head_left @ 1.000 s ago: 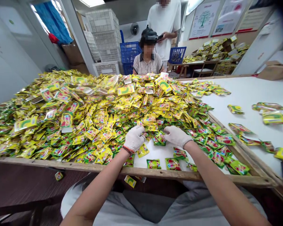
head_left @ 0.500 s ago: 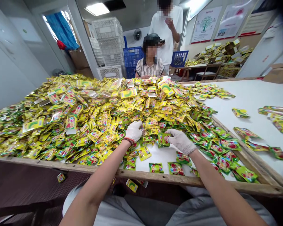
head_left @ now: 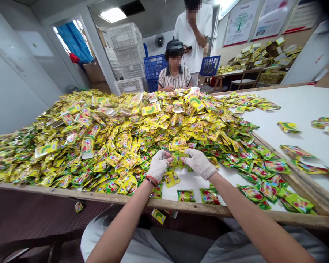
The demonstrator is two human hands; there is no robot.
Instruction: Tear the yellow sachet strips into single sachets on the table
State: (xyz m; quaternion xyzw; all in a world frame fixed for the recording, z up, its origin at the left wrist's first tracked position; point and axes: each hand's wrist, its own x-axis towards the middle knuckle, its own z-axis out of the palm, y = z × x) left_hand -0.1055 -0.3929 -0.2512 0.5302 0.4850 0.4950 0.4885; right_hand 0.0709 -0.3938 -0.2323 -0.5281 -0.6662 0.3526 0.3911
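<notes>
My left hand, in a white glove with bare fingertips and a band at the wrist, is closed, thumb and fingers pinched at the left side of a small yellow-green candy packet. From the other side, my right hand, gloved the same way, pinches the packet's right edge. The fingers partly cover it. Just below lies a yellow packet on the white tabletop. Nearer the front edge are a green packet and another green packet with red print. Behind both hands rises a big heap of packets.
A wooden rim borders the table in front, and a wooden divider runs along the right. Beyond it, loose packets lie on a white surface. A seated person and a standing person are across the table.
My right hand has moved left with its packet, toward my left hand, which has come slightly nearer me. Both now meet at the packet. The view has shifted a little.
</notes>
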